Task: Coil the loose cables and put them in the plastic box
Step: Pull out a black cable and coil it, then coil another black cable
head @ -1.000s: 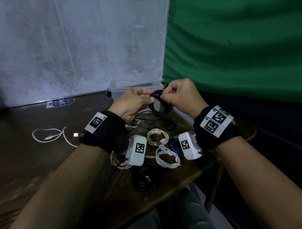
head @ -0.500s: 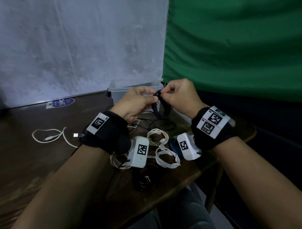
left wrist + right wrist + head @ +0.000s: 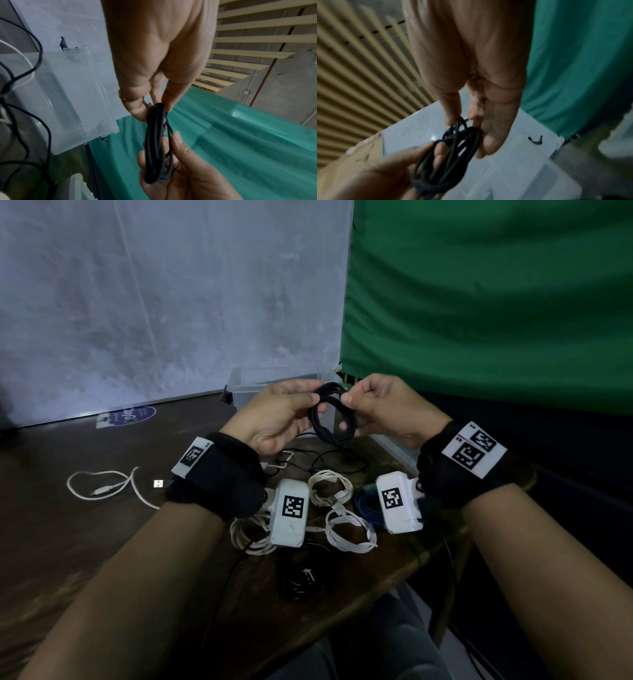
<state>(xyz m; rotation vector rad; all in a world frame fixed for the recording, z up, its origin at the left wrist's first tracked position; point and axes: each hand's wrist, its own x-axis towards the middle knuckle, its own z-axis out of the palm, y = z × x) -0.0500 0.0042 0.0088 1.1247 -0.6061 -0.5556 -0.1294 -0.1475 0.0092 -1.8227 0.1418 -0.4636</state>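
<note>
Both hands hold one coiled black cable (image 3: 330,414) up in front of the clear plastic box (image 3: 246,381). My left hand (image 3: 313,402) pinches the coil's top left between thumb and fingers. From the right, my right hand (image 3: 346,402) pinches the top, with lower fingers curled at the loop. In the left wrist view the coil (image 3: 156,142) hangs edge-on from the left fingers (image 3: 167,105) into the right hand (image 3: 180,175). The right wrist view is blurred; the coil (image 3: 450,155) sits between both hands above the box (image 3: 513,169).
On the dark wooden table (image 3: 68,542) lie a loose white cable (image 3: 102,487), several coiled white cables (image 3: 349,530), a blue coil (image 3: 364,503) and a loose black cable (image 3: 329,460). A clear plastic piece (image 3: 394,446) lies right of the box. The table edge runs close on the right.
The coil has turned so its loop faces me more openly. The left thumb now reaches across its top, and the hands have shifted slightly apart.
</note>
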